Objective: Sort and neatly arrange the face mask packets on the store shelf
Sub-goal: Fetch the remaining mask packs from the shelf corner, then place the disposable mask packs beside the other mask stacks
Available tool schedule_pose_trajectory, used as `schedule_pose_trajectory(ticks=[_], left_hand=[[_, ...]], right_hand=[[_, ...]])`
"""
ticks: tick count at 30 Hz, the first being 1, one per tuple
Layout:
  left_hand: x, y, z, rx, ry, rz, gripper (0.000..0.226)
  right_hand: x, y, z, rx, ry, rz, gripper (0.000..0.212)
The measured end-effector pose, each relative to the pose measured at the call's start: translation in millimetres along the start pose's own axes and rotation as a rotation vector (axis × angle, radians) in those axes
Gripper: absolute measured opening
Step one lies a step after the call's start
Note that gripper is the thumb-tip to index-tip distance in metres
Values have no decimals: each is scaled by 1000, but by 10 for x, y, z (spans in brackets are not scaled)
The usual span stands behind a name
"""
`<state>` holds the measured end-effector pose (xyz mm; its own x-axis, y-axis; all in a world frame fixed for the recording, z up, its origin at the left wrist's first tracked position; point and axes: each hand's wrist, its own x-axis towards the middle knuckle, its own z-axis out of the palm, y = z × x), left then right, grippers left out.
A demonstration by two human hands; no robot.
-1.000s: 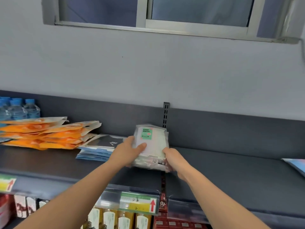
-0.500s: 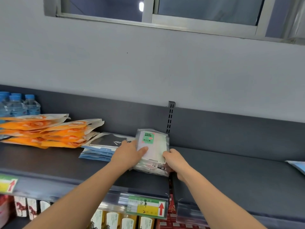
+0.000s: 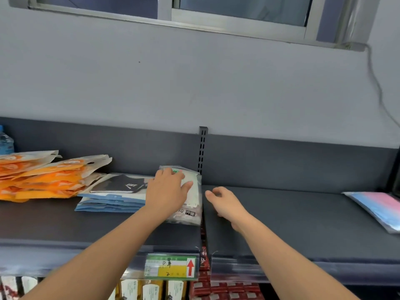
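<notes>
A stack of clear packets of white face masks [image 3: 190, 204] lies flat on the dark shelf [image 3: 303, 215], just left of the shelf seam. My left hand [image 3: 166, 191] rests flat on top of this stack with straight fingers. My right hand [image 3: 223, 201] hovers just right of the stack with loosely curled fingers, holding nothing. To the left lies a stack of blue-edged packets with a black mask on top [image 3: 114, 193]. Further left is a pile of orange packets [image 3: 41, 176]. A pink and blue packet [image 3: 381, 204] lies at the far right.
A slotted upright [image 3: 202, 148] rises from the back panel behind the clear packets. A water bottle [image 3: 5, 141] stands at the far left. A price label [image 3: 171, 266] hangs on the shelf's front rail. Boxed goods [image 3: 216, 289] fill the shelf below.
The clear packets went from tilted up in both hands to lying flat on the shelf. My right hand let go and drew off to the right; my left hand now lies flat on top.
</notes>
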<state>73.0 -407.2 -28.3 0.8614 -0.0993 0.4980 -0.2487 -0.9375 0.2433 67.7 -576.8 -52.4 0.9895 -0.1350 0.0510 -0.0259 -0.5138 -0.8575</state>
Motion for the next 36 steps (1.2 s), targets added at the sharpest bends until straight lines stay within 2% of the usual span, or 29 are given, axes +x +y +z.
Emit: schedule_pose_trajectory(ticks=[14,27,33,36], left_hand=[[143,1682,536,-45,-190,346,34],[235,3566,1160,-130,-285,438,32],[231,4195,1427,-146,-350,482,32],[249,4421,1570,-164,-430,500,35]], right_hand=[[-411,828,-1744,-193,304,150,36],[-587,1712,-3526,-395,476,317,35],[-531,2112,-4023,-431,649,524,53],[-479,2265,-4176,-361,688,627,63]])
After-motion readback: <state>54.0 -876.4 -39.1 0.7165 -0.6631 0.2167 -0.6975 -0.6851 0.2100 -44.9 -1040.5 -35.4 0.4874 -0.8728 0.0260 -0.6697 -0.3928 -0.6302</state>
